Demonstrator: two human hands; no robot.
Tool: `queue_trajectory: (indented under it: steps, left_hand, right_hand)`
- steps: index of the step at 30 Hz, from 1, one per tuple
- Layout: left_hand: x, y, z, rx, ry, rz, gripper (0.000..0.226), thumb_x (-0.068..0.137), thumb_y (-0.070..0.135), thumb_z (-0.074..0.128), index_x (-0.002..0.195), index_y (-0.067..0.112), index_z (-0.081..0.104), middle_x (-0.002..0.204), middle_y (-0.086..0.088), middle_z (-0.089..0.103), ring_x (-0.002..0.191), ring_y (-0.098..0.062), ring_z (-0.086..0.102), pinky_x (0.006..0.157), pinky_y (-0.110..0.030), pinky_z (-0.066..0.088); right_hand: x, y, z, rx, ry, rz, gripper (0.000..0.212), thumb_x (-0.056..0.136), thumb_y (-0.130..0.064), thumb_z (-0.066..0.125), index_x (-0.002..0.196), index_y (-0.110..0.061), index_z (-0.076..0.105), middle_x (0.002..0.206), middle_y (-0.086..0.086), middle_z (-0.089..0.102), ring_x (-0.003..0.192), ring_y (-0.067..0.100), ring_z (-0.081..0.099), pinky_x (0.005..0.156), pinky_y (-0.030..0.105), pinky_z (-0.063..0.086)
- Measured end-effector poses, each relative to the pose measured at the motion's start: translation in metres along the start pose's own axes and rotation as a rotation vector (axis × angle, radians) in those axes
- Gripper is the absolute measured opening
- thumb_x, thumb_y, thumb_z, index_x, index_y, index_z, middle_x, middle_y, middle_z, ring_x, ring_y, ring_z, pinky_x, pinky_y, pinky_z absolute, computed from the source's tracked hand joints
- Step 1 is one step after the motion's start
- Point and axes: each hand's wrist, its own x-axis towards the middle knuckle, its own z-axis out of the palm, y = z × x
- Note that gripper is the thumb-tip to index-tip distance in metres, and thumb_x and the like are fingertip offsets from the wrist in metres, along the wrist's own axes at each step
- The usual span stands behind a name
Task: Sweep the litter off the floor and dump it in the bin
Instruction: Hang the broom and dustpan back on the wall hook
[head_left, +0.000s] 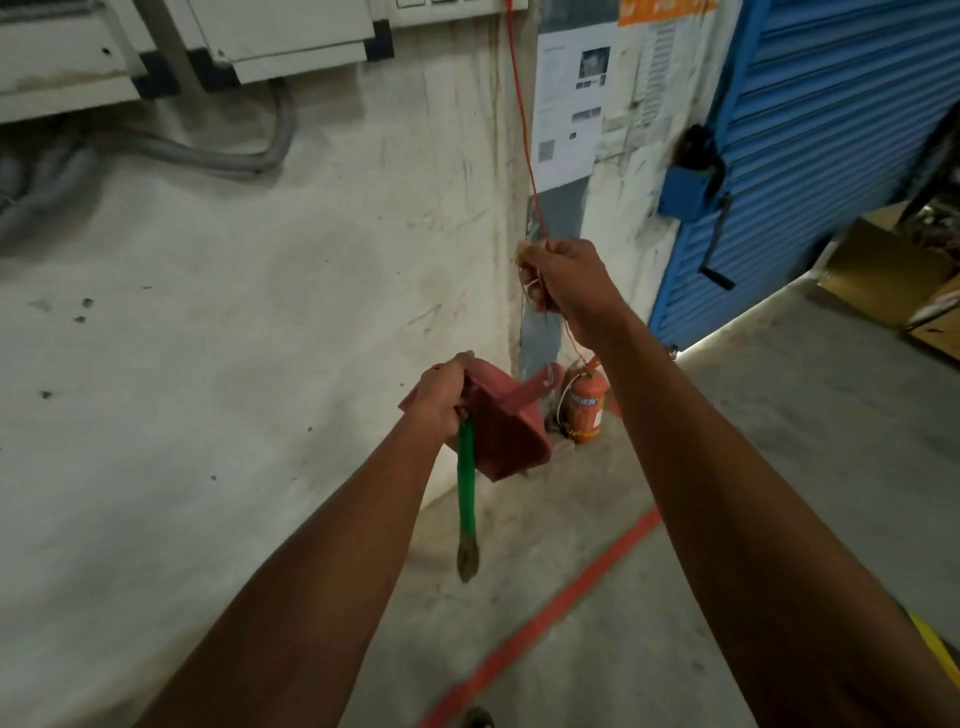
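Observation:
My left hand (440, 396) grips the rim of a red dustpan (506, 431) together with a green-handled brush (466, 483), whose handle hangs down toward the floor. The dustpan's handle (537, 383) points away toward the wall corner. My right hand (563, 283) is raised higher and pinches a thin orange string (524, 130) that runs down the wall from above; a small wire loop shows between its fingers. No bin is in view.
A red fire extinguisher (586, 408) stands on the floor at the wall corner. A blue roller shutter (831, 130) with a crank box (685, 189) is at right, cardboard boxes (883, 270) beyond. A red line (571, 587) crosses the concrete floor.

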Motion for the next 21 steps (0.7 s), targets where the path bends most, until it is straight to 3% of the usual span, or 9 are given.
queue_trajectory:
  steps: [1, 3, 6, 8, 11, 15, 21]
  left_hand:
    - [0.006, 0.002, 0.004, 0.016, 0.002, -0.006, 0.038, 0.085, 0.049, 0.074, 0.103, 0.016, 0.070, 0.096, -0.013, 0.074, 0.091, -0.025, 0.067, 0.078, -0.044, 0.049]
    - [0.015, 0.010, 0.015, 0.046, 0.008, 0.003, 0.037, 0.088, 0.054, 0.070, 0.092, 0.018, 0.067, 0.075, -0.006, 0.066, 0.078, -0.022, 0.058, 0.085, -0.047, 0.048]
    - [0.019, 0.025, 0.031, 0.059, -0.019, -0.004, 0.046, 0.088, 0.064, 0.065, 0.090, 0.019, 0.068, 0.061, 0.001, 0.058, 0.068, -0.018, 0.049, 0.068, -0.040, 0.045]
    - [0.021, 0.035, 0.046, 0.054, -0.038, 0.016, 0.046, 0.090, 0.063, 0.064, 0.096, 0.017, 0.070, 0.066, 0.002, 0.060, 0.054, -0.012, 0.041, 0.060, -0.029, 0.038]
    - [0.015, 0.052, 0.071, 0.094, 0.004, 0.059, 0.034, 0.098, 0.045, 0.065, 0.104, 0.011, 0.067, 0.076, -0.002, 0.064, 0.049, -0.008, 0.037, 0.054, -0.023, 0.033]
    - [0.005, 0.084, 0.120, 0.122, 0.071, 0.133, 0.013, 0.100, 0.020, 0.062, 0.103, 0.008, 0.065, 0.104, -0.014, 0.072, 0.052, -0.010, 0.037, 0.063, -0.026, 0.039]
    - [-0.023, 0.149, 0.197, 0.297, 0.093, 0.313, 0.014, 0.102, 0.010, 0.057, 0.111, 0.003, 0.064, 0.101, -0.016, 0.075, 0.046, -0.008, 0.043, 0.065, -0.027, 0.043]
  right_hand:
    - [0.007, -0.002, -0.005, -0.002, 0.006, -0.002, 0.026, 0.102, -0.024, 0.060, 0.085, -0.005, 0.065, 0.065, 0.002, 0.063, 0.052, 0.013, 0.050, 0.054, 0.029, 0.045]
    - [0.026, -0.008, -0.019, -0.001, 0.007, 0.002, 0.027, 0.103, -0.025, 0.057, 0.086, -0.006, 0.065, 0.073, 0.005, 0.070, 0.053, 0.014, 0.055, 0.054, 0.028, 0.047]
    - [0.053, -0.019, -0.043, 0.053, -0.032, -0.007, 0.025, 0.105, -0.025, 0.055, 0.093, -0.005, 0.063, 0.087, 0.012, 0.075, 0.054, 0.015, 0.056, 0.055, 0.028, 0.048]
    - [0.071, -0.028, -0.062, 0.062, -0.102, -0.029, 0.026, 0.107, -0.027, 0.052, 0.098, -0.004, 0.061, 0.096, 0.013, 0.077, 0.057, 0.016, 0.058, 0.057, 0.030, 0.049]
    - [0.095, -0.036, -0.085, 0.053, -0.240, -0.047, 0.027, 0.109, -0.029, 0.049, 0.103, -0.006, 0.061, 0.105, 0.012, 0.077, 0.066, 0.019, 0.061, 0.063, 0.032, 0.052]
    - [0.120, -0.041, -0.121, -0.089, -0.365, -0.066, 0.031, 0.108, -0.032, 0.049, 0.116, -0.004, 0.062, 0.107, 0.006, 0.077, 0.070, 0.019, 0.062, 0.067, 0.033, 0.055]
    - [0.142, -0.043, -0.178, -0.294, -0.444, -0.131, 0.025, 0.105, -0.028, 0.053, 0.093, -0.009, 0.063, 0.101, 0.002, 0.078, 0.056, 0.012, 0.044, 0.054, 0.028, 0.043]
